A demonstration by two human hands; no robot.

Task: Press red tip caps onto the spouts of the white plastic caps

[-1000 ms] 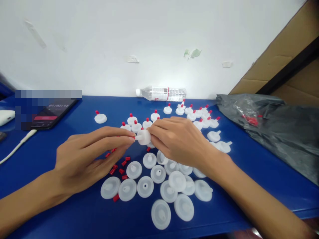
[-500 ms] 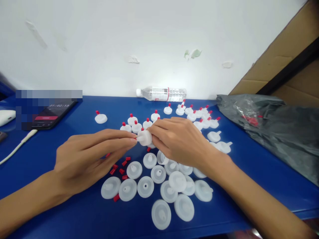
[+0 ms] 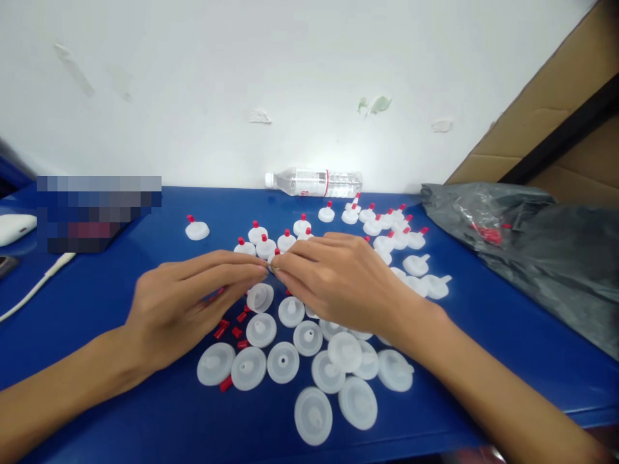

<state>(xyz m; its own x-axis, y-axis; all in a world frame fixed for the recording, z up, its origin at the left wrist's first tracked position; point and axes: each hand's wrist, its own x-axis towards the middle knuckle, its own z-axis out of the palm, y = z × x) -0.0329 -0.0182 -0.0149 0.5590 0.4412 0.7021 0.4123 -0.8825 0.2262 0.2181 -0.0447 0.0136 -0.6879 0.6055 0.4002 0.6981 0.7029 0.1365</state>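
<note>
My left hand (image 3: pixel 198 299) and my right hand (image 3: pixel 338 277) meet over the middle of the table, fingertips pinched together and nearly touching. Only a tiny pale sliver shows between them, so what they hold is mostly hidden. Just under the left fingertips is a tilted translucent white nozzle cap (image 3: pixel 260 298); whether it rests on the table I cannot tell. Small red tips (image 3: pixel 236 332) lie loose beside my left hand. Below the hands, several nozzle caps without red tips (image 3: pixel 283 363) are spread out. Behind them stand white nozzle caps with red tips (image 3: pixel 287 240).
The blue table (image 3: pixel 145 419) runs up to a white wall. A clear plastic bottle (image 3: pixel 314 182) lies along the wall. On the right are a grey plastic bag (image 3: pixel 541 258) and a cardboard box (image 3: pixel 527 122). A white cable (image 3: pixel 39 287) and a blurred-out device lie on the left.
The white nozzle cap seen between my hands has gone from there. A tilted cap now shows lower left, below the fingertips. My left hand moved slightly right, the right fingertips left, closing the gap.
</note>
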